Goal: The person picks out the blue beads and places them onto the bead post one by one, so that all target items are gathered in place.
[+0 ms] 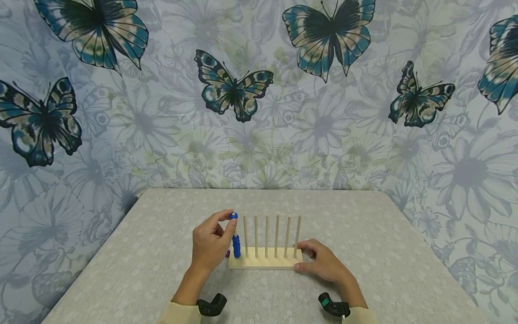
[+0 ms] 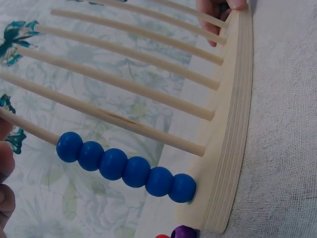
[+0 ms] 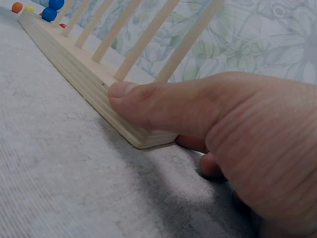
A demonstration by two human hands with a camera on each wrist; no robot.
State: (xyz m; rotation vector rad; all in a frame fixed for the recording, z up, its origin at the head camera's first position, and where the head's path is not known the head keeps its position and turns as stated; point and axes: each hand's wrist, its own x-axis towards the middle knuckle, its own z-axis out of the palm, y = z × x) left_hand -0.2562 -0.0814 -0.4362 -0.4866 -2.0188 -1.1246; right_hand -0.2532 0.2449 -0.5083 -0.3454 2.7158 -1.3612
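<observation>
A pale wooden peg stand (image 1: 265, 263) lies on the table with a row of upright pegs. Several blue beads (image 2: 135, 171) are stacked at the bottom of its leftmost peg. My left hand (image 1: 210, 240) pinches another blue bead (image 1: 233, 216) between thumb and fingertips, at the top of that same peg. At the stand's other end, my right hand (image 1: 323, 261) grips the base, thumb on the front edge and fingers behind. The remaining pegs (image 1: 266, 236) carry no beads. In the left wrist view, only some left-hand fingertips show at the edge.
Loose beads lie past the stand's left end: a purple bead (image 2: 184, 232), a red bead (image 2: 162, 236), an orange bead (image 3: 17, 7) and a yellow bead (image 3: 29, 9). A patterned cloth covers the table (image 1: 121, 270). Behind it hangs a butterfly-print backdrop (image 1: 251, 153).
</observation>
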